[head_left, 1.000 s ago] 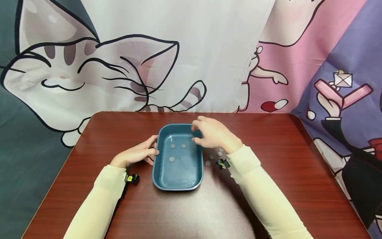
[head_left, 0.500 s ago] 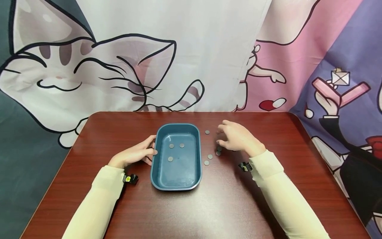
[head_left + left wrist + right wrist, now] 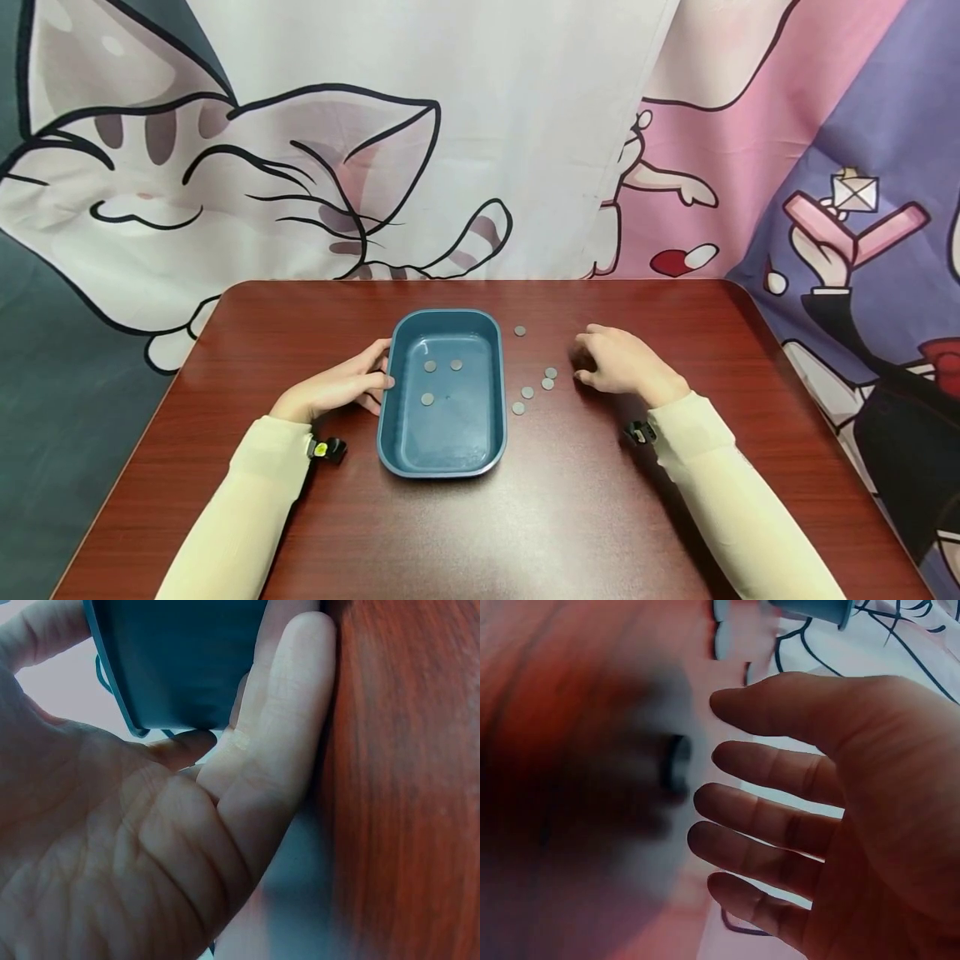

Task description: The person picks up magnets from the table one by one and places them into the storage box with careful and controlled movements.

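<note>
A blue rectangular plastic tub (image 3: pixel 442 446) stands on the table with three silvery coins (image 3: pixel 427 399) on its floor. My left hand (image 3: pixel 333 387) holds the tub's left side, thumb at the rim and fingers along the outer wall. In the left wrist view, the tub's dark wall (image 3: pixel 176 660) lies between thumb and fingers. My right hand (image 3: pixel 626 362) is low over the table to the right, fingers loosely bent and holding nothing. Close beyond its fingertips, the right wrist view shows a blurred dark disc (image 3: pixel 678 765) on the table.
Several loose coins (image 3: pixel 527 392) lie between the tub and my right hand. Another coin (image 3: pixel 520 331) lies farther back, near the tub's far right corner. Behind the reddish-brown table (image 3: pixel 315 517) hangs a cartoon-printed curtain (image 3: pixel 555 150).
My right hand has moved from over the tub's right rim to the right and down toward the table. The left hand stays at the tub, and three coins remain inside.
</note>
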`<state>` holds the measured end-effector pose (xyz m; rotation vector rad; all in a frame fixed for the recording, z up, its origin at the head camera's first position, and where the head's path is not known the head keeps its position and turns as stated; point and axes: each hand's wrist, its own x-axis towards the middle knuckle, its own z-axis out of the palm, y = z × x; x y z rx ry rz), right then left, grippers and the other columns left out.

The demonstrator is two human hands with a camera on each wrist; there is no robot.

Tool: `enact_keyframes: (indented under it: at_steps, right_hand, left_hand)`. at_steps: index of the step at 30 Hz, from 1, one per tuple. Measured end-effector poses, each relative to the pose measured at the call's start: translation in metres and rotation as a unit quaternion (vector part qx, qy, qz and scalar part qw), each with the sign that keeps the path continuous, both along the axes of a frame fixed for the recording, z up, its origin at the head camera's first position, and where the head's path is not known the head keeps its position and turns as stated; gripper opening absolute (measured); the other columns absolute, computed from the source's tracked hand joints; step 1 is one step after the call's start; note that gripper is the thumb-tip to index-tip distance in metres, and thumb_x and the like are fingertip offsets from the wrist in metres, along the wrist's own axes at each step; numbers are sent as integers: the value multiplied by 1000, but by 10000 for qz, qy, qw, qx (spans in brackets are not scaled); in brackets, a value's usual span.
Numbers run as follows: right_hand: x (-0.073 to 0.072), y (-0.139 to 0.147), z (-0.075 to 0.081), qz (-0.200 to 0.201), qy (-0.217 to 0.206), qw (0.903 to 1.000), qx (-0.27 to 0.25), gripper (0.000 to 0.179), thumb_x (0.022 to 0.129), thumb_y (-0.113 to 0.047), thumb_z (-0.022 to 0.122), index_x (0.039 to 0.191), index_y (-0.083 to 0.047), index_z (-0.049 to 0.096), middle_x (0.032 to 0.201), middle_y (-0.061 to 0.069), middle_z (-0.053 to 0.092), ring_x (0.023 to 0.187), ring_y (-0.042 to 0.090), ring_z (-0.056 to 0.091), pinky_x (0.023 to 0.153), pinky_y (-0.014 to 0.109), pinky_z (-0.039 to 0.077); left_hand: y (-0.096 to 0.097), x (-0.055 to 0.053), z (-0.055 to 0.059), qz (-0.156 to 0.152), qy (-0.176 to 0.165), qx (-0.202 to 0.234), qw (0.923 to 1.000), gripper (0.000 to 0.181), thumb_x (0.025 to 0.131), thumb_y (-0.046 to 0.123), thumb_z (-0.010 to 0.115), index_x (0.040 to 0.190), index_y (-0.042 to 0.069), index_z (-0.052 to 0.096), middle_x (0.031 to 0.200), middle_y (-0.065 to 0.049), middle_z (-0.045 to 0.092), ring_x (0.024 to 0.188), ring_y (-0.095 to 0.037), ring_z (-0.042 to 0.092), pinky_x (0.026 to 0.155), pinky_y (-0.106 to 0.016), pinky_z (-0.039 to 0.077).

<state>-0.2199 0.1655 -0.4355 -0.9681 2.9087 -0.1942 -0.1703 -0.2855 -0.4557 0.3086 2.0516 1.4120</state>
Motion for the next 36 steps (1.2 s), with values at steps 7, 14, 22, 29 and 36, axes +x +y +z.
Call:
enact_keyframes:
  at_steps: [7,14,22,29,36]
  right_hand:
    - [3,8,-7,-47,53,9999,-120,19,79,-13,80,93,-8,68,87,4,59,75,21,58,75,45,56]
    - [7,11,-11,2,274,9995,-156,21,75,-11,79,86,-8,62,81,5,58,74,26,61,71,48,54]
    - [10,11,-15,-93,358,9991,-225,21,71,-9,78,78,-9,59,75,4,57,69,27,57,66,47,52]
    - [9,9,-14,-191,231,9994,-188,19,67,-10,76,72,-14,58,69,-1,55,65,21,53,61,42,49]
    - [10,8,-11,-276,61,9994,-188,18,65,-13,76,70,-15,59,66,-3,54,62,18,51,58,37,46]
  left_hand:
    - [1,0,0,-6,26,-6,10000,68,104,21,52,161,17,17,123,-23,53,96,-28,71,82,-43,64]
    - [1,0,-1,19,-9,38,10000,69,103,19,52,162,18,16,123,-23,53,97,-28,73,82,-44,65]
    - [2,0,1,2,-33,34,10000,70,103,19,51,162,18,14,128,-23,52,98,-28,73,83,-43,64]
    - [1,0,0,42,-17,-13,10000,69,103,19,52,162,17,16,123,-22,52,95,-28,73,82,-43,64]
    - [0,0,-1,71,-8,-36,10000,69,102,20,52,162,18,16,125,-21,52,96,-27,72,82,-43,64]
